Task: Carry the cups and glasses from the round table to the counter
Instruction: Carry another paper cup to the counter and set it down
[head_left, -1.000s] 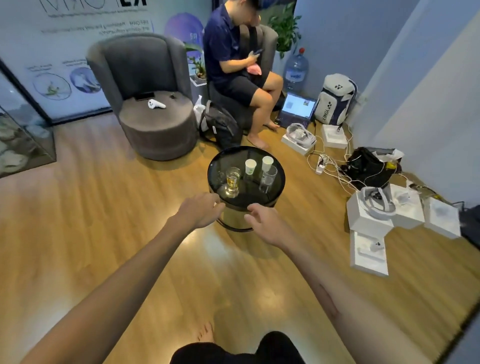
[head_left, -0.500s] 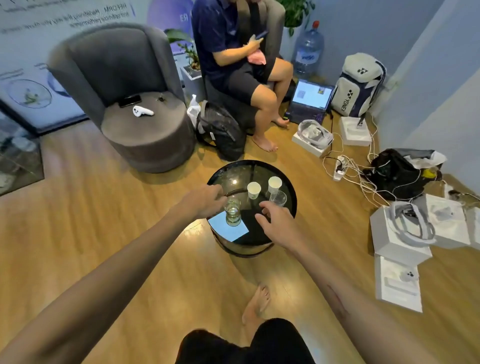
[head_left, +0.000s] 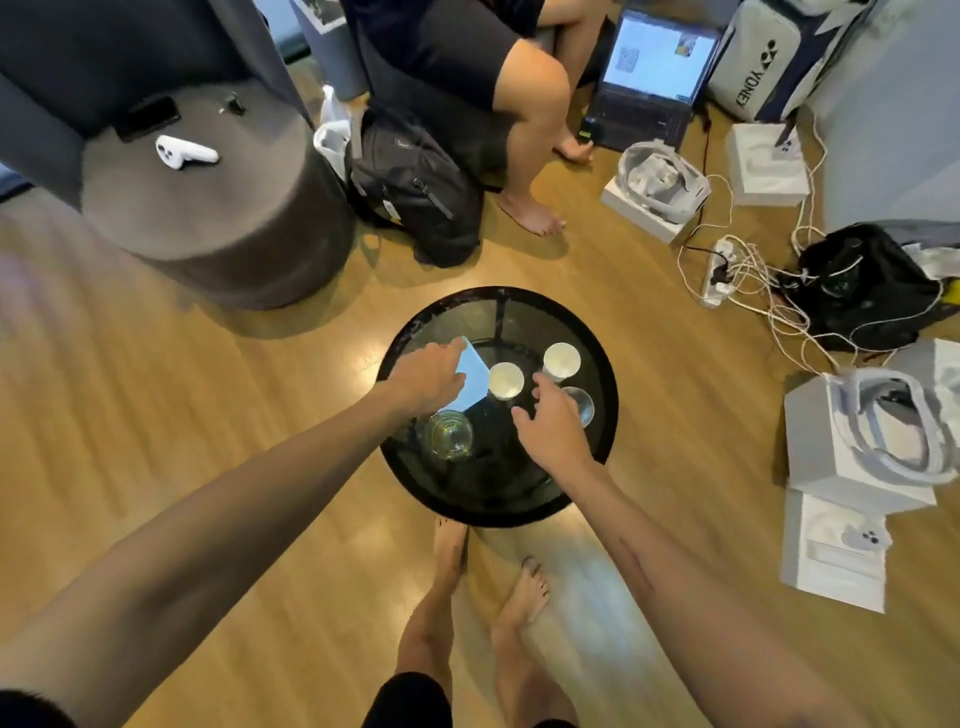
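A round black glass table (head_left: 524, 506) stands right below me. On it are two white paper cups (head_left: 506, 380) (head_left: 561, 360), a clear glass (head_left: 583, 405) at the right and a glass with yellowish liquid (head_left: 450, 441) at the near left. My left hand (head_left: 429, 378) hovers over the table's left part, just beyond the yellowish glass, fingers relaxed and holding nothing. My right hand (head_left: 550, 428) is spread above the table between the nearer paper cup and the clear glass, partly covering that glass. Neither hand grips anything.
A grey armchair (head_left: 208, 208) with a white controller stands at the far left. A seated person's legs (head_left: 524, 119) and a black backpack (head_left: 415, 192) lie beyond the table. Laptop (head_left: 649, 78), white boxes (head_left: 857, 457), cables and a power strip (head_left: 719, 270) crowd the floor on the right.
I have stepped up to the table and now look straight down on it. Both hands have moved forward from the near rim to above the cups and glasses.
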